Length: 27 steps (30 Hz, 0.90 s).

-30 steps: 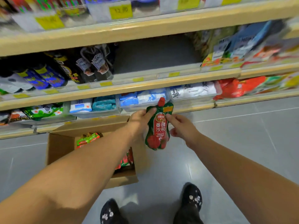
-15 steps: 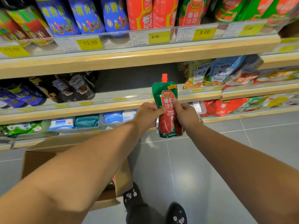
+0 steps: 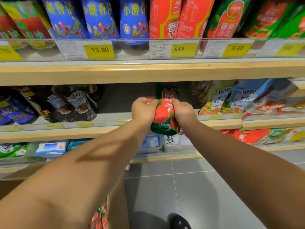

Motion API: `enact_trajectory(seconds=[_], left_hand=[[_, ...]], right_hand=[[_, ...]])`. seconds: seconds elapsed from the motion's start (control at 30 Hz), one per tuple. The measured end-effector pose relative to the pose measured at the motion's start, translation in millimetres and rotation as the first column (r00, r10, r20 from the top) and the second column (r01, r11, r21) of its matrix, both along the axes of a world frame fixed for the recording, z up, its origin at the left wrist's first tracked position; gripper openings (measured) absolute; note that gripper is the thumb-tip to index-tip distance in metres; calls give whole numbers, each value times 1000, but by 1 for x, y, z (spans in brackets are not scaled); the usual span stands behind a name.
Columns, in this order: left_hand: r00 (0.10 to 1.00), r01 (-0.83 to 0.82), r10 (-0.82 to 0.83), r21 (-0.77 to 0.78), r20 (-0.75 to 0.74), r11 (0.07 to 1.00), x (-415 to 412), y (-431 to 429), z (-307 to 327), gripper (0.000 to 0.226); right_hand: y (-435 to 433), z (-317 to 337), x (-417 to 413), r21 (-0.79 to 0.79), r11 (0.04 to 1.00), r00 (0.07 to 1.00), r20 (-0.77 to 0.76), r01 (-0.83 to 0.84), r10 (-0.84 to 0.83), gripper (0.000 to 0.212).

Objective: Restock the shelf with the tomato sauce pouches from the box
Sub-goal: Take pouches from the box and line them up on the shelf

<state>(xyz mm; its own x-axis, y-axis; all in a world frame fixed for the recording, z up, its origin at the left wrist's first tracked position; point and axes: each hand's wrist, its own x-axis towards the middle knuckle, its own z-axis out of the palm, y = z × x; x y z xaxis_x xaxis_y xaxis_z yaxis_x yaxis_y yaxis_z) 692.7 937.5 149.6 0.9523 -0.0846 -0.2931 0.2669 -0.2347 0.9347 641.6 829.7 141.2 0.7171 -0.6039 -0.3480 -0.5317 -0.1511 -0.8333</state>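
Note:
A green and red tomato ketchup pouch [image 3: 165, 113] stands upright at the front of the middle shelf [image 3: 219, 123], in the bare gap between dark Heinz pouches and light Heinz packs. My left hand [image 3: 143, 109] grips its left side and my right hand [image 3: 182, 109] grips its right side. The pouch's top reaches under the upper shelf board and its cap is hidden. The cardboard box [image 3: 115, 207] sits on the floor below my left arm, with more red and green pouches [image 3: 99, 217] showing inside.
Dark Heinz pouches [image 3: 77, 103] stand left of the gap, light Heinz packs [image 3: 244, 98] right of it. The upper shelf [image 3: 148, 73] carries blue, red and green pouches behind yellow price tags. Salt bags [image 3: 171, 140] fill the lower shelf. Grey floor tiles and my shoe [image 3: 179, 222] are below.
Both hands have carried the pouch up and forward from over the box into the gap on the middle shelf. The view has tilted up toward the shelves.

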Motion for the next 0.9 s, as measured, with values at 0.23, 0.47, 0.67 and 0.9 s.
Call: enact_trajectory(seconds=[0.23, 0.47, 0.67, 0.9], left_hand=[[974, 86, -66, -82, 216, 993, 45, -22, -19, 25], [891, 109, -115, 39, 440, 993, 74, -48, -41, 45], [897, 114, -62, -94, 438, 989, 62, -59, -78, 51], [874, 82, -76, 9, 480, 997, 60, -57, -82, 51]], right_hand=[[-29, -22, 57, -40, 999, 991, 135, 26, -20, 53], [-47, -42, 91, -173, 984, 944, 329, 49, 11, 48], [-58, -71, 84, -309, 950, 908, 386, -41, 165, 39], [-65, -74, 76, -362, 931, 888, 416, -37, 197, 44]])
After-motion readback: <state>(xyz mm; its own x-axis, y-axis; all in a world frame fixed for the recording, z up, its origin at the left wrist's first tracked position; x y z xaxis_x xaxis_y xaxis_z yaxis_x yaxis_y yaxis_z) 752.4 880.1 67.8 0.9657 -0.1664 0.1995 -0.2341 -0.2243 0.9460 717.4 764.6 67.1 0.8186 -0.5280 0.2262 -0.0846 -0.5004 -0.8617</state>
